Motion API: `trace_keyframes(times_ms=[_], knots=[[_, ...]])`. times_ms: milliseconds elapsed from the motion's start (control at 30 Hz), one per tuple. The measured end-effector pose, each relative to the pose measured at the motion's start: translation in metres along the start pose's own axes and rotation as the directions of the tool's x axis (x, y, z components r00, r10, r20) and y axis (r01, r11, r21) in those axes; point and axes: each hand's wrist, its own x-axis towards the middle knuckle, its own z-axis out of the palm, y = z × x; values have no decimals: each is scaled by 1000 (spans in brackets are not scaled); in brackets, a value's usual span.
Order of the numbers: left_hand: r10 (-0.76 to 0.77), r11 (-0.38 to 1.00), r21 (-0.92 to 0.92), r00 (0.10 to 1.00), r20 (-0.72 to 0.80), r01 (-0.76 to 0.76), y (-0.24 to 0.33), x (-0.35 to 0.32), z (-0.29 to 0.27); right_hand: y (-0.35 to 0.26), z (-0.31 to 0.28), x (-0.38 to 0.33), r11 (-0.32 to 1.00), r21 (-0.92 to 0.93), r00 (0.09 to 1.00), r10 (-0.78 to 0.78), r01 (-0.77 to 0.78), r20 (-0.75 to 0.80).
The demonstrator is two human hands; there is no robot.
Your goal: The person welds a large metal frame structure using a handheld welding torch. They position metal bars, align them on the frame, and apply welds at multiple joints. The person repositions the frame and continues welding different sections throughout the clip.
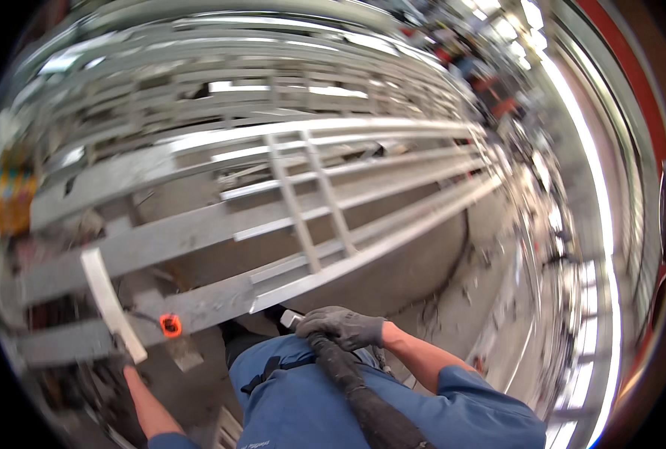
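Observation:
At the left, my left hand (123, 364) in a dark glove grips the near end of a pale flat bar (111, 305). The bar slants across two grey metal beams (209, 301); its underside and most of my fingers are hidden. In front of my body, my gloved right hand (340, 327) is closed around a thick hose in a black sleeve (355, 396). A small light-coloured block-shaped end (292, 320) sticks out by its fingers. Between my hands, a small orange object with a dark centre (170, 325) sits on the near beam.
Long silvery rails (393, 249) joined by two crossbars (325, 191) rest over the beams and run away to the right. Behind them stand racks of metal lengths (273, 86). A yellow-orange item (15, 200) is at the far left. Small scraps lie on the concrete floor (452, 314).

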Motion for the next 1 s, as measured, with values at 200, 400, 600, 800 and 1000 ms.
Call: trace_keyframes(times_ms=[200,400,600,800,1000], knots=[[-248,902,370,968,24,222,93,39,59,6,42,-70,991,40,919,132,-126,-372],[35,965,262,999,4,-35,221,1,116,24,66,-123,994,75,824,106,-78,-556],[226,964,124,971,83,-235,357,-65,191,84,73,-217,991,111,726,131,-76,-675],[363,931,-47,915,176,-361,504,-134,271,186,106,-337,969,107,551,215,-222,-807],[298,884,-459,861,411,-87,666,-206,386,173,110,-467,918,323,334,386,-230,-860]])
